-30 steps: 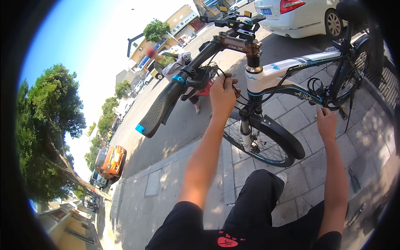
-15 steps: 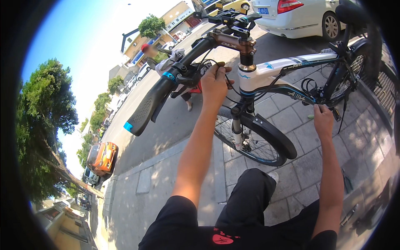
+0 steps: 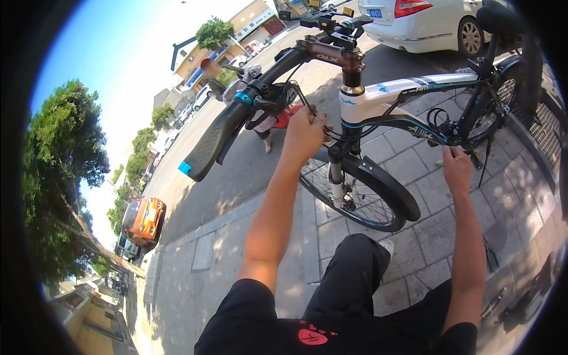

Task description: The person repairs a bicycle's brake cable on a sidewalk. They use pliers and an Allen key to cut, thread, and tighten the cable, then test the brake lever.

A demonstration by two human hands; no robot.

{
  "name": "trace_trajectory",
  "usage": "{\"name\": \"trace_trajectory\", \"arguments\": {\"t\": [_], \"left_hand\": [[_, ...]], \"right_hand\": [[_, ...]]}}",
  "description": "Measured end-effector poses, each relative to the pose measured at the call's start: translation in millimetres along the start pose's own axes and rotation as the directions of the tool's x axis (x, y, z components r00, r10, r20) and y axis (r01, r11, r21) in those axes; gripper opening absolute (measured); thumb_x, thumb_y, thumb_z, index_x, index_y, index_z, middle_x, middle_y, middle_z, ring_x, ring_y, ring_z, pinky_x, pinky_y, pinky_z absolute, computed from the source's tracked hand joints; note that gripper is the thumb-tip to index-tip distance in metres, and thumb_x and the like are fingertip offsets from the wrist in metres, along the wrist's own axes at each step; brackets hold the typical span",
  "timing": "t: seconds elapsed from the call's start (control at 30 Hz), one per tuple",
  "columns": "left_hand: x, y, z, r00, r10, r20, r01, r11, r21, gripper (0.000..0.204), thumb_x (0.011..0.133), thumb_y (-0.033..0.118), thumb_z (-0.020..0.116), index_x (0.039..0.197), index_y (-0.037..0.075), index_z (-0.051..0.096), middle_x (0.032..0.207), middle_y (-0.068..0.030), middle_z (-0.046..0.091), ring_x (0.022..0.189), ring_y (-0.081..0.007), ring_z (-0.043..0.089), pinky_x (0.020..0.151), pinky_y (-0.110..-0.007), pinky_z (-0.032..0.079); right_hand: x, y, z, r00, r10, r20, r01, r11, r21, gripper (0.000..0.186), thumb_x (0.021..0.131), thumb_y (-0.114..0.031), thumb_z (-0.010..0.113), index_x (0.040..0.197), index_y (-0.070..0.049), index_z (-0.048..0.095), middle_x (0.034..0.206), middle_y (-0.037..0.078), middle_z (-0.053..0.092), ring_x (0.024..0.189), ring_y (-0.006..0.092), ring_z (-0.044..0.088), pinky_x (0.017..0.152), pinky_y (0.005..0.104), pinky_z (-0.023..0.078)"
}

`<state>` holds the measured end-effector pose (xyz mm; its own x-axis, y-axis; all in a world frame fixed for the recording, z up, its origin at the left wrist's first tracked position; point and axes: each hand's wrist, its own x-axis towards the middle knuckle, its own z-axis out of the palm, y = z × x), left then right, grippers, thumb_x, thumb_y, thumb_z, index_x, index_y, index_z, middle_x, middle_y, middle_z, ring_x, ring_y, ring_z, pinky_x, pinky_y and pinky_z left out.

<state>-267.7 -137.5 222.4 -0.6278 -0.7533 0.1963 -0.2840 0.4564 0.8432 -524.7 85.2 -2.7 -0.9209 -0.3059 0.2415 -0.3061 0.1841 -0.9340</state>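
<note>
A white, black and blue bicycle [image 3: 378, 97] stands in front of me, with its handlebar [image 3: 269, 77] reaching toward the upper left. My left hand [image 3: 303, 137] is closed on a thin black cable [image 3: 300, 90] just below the brake lever [image 3: 273, 105], beside the head tube. Lower down at the right, my right hand [image 3: 457, 168] is pinched together under the frame, close to the crank area. What its fingertips hold, if anything, is hidden. Below the head tube is the front wheel [image 3: 370, 207] with its black mudguard [image 3: 387, 183].
Paving stones [image 3: 414, 254] lie under the bicycle. Pliers [image 3: 492, 257] and another tool [image 3: 494, 303] rest on the ground at the right. A white car [image 3: 414, 26] is parked behind the bicycle. A person in a red cap [image 3: 228, 83] is on the road; an orange car [image 3: 143, 219] stands farther left.
My left hand has moved down with the cable, away from the brake lever. My right hand has stayed nearly in place under the frame.
</note>
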Motion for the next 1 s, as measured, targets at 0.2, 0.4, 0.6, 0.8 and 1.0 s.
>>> {"name": "trace_trajectory", "arguments": {"t": [0.2,0.4,0.6,0.8,1.0], "left_hand": [[19.0,10.8,3.7,0.996,0.059,-0.066,-0.073,0.969,-0.236,0.034,0.112,0.010,0.050,0.140,-0.010,0.051,0.127,-0.0196,0.069,0.100,-0.0256,0.075,0.086,-0.035,0.063],[-2.9,-8.3,4.6,0.996,0.063,-0.068,-0.081,0.954,-0.288,0.043,0.110,0.007,0.051,0.148,-0.012,0.042,0.141,-0.0232,0.060,0.120,-0.0285,0.069,0.100,-0.038,0.059],[-39.8,-10.0,8.9,0.999,-0.027,-0.041,0.010,0.928,-0.372,0.047,0.110,0.007,0.053,0.149,-0.013,0.038,0.143,-0.0249,0.057,0.123,-0.0312,0.067,0.105,-0.041,0.059],[-20.7,-7.9,0.8,0.996,0.007,-0.087,-0.052,0.847,-0.528,0.037,0.108,0.004,0.056,0.141,-0.011,0.047,0.137,-0.0255,0.063,0.121,-0.0348,0.069,0.105,-0.044,0.061],[-27.9,-16.9,7.1,0.994,0.048,-0.095,-0.094,0.813,-0.574,0.039,0.105,0.003,0.061,0.141,-0.007,0.049,0.135,-0.0228,0.065,0.121,-0.0334,0.070,0.105,-0.045,0.061]], "right_hand": [[5.2,4.3,9.6,0.999,-0.019,-0.032,0.021,0.998,0.051,0.033,0.100,-0.030,0.067,0.107,0.000,0.077,0.088,0.018,0.076,0.081,0.0283,0.073,0.076,0.0392,0.054],[0.9,-4.0,10.6,0.996,0.085,0.036,-0.088,0.992,0.094,0.034,0.098,-0.032,0.067,0.106,-0.002,0.078,0.090,0.020,0.077,0.085,0.0325,0.075,0.079,0.0405,0.055],[8.5,11.2,9.1,0.999,0.021,-0.030,-0.018,0.995,0.099,0.033,0.099,-0.030,0.069,0.108,0.000,0.078,0.084,0.015,0.074,0.077,0.0220,0.069,0.073,0.0366,0.053],[0.9,5.6,13.7,1.000,0.008,-0.024,-0.006,0.998,0.063,0.034,0.098,-0.031,0.068,0.108,0.000,0.078,0.086,0.016,0.076,0.080,0.0250,0.071,0.076,0.0385,0.054],[0.1,3.7,16.1,1.000,0.031,-0.002,-0.031,0.997,0.069,0.034,0.097,-0.032,0.068,0.107,-0.001,0.078,0.092,0.019,0.077,0.086,0.0304,0.074,0.080,0.0404,0.056]]}}
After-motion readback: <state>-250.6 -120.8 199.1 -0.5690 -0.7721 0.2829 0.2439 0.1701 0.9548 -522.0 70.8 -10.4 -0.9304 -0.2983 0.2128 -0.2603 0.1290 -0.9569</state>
